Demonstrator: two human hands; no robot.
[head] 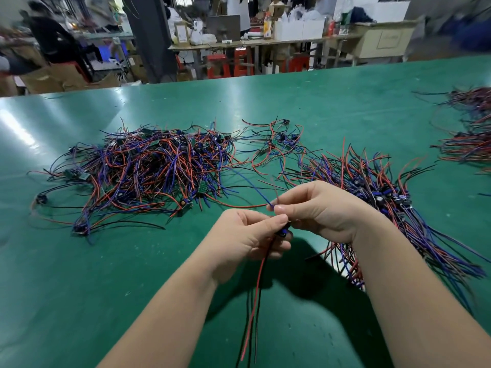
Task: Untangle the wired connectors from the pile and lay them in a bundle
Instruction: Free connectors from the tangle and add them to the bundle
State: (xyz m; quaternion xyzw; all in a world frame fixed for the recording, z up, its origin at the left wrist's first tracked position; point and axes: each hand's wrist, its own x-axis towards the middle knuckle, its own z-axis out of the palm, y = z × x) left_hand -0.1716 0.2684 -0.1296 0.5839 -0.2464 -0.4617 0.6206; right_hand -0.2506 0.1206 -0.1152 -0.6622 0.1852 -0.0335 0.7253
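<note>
A big tangled pile of red, blue and black wired connectors (148, 168) lies on the green table to the left of centre. A laid-out bundle (377, 187) of the same connectors stretches along the right, partly hidden behind my right forearm. Between them, above the table, my left hand (247, 243) pinches one wired connector (283, 231), its red and black wires (255, 301) hanging down toward me. My right hand (318, 208) pinches the blue wire (252, 185) of that same piece, which trails back up to the left toward the pile.
A small loose cluster of connectors (279, 139) lies beyond my hands. More wire heaps (470, 128) sit at the far right edge. The green table (79, 274) ends at a far edge (239, 78); benches, boxes, red stools and people stand behind it.
</note>
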